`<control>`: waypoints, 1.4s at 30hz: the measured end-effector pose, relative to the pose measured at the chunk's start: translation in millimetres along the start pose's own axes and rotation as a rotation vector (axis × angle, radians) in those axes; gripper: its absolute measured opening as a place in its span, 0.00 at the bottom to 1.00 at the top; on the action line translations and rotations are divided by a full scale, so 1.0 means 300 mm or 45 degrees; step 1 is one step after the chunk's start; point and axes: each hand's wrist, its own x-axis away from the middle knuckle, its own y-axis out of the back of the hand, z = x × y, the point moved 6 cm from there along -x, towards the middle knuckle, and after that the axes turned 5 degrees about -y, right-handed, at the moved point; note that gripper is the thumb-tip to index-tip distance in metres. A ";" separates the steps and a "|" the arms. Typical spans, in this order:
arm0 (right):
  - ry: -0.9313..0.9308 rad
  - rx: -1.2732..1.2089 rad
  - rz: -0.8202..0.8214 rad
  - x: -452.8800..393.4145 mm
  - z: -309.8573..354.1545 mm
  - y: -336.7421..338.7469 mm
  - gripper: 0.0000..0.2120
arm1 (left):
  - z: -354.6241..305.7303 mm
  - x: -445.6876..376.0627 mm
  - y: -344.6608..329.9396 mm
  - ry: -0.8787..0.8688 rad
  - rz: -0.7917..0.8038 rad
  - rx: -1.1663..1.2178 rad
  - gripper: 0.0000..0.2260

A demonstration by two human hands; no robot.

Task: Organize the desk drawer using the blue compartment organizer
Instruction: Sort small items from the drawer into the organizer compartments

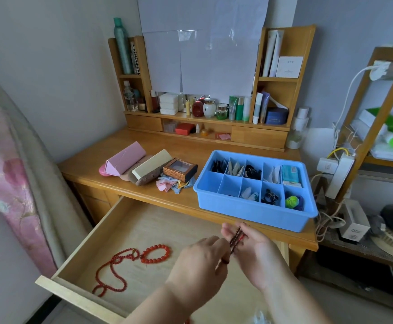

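Note:
The blue compartment organizer sits on the desk's right front, most cells holding small items; two front-left cells look bare. Below it the wooden drawer is pulled out. A red bead bracelet and a long red bead necklace lie on its floor. Over the drawer's right side both hands hold a dark brown bead string. My left hand pinches its lower end, and my right hand has the strand draped across its fingers.
On the desk to the left lie a pink case, a beige case, a small brown box and folded cloths. Cosmetics fill the back shelf. A rack with cables and a power strip stands to the right.

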 end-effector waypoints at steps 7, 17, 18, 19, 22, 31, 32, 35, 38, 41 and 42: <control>0.024 0.629 0.173 0.044 -0.027 -0.042 0.10 | 0.080 -0.040 0.037 0.629 -0.267 0.775 0.07; 0.098 0.593 0.071 0.030 -0.023 -0.004 0.11 | 0.131 -0.019 -0.010 0.737 -0.093 0.845 0.03; 0.093 0.567 0.059 0.027 -0.020 -0.001 0.10 | 0.134 -0.016 -0.015 0.756 -0.089 0.871 0.02; 0.074 0.537 0.066 0.024 -0.019 0.002 0.09 | 0.136 -0.014 -0.022 0.763 -0.090 0.907 0.02; -0.035 0.481 0.136 0.022 -0.009 -0.009 0.07 | 0.138 -0.007 -0.034 0.773 -0.164 1.235 0.06; -0.349 0.786 0.555 0.040 0.016 -0.079 0.05 | 0.132 -0.004 -0.129 0.787 -0.051 1.797 0.17; -0.368 0.832 0.565 0.036 0.021 -0.080 0.05 | 0.121 -0.006 -0.135 0.773 0.011 1.849 0.15; -0.385 1.005 0.529 0.016 0.042 -0.077 0.04 | 0.143 -0.013 -0.132 0.759 -0.015 1.782 0.09; -0.198 1.262 0.312 -0.025 0.085 -0.064 0.06 | 0.188 -0.013 -0.131 0.848 -0.212 1.825 0.11; 0.072 1.481 -0.025 -0.059 0.154 -0.045 0.08 | 0.234 0.002 -0.158 1.013 -0.430 1.979 0.12; 0.112 1.533 -0.063 -0.063 0.167 -0.049 0.08 | 0.241 0.004 -0.169 1.032 -0.460 2.014 0.12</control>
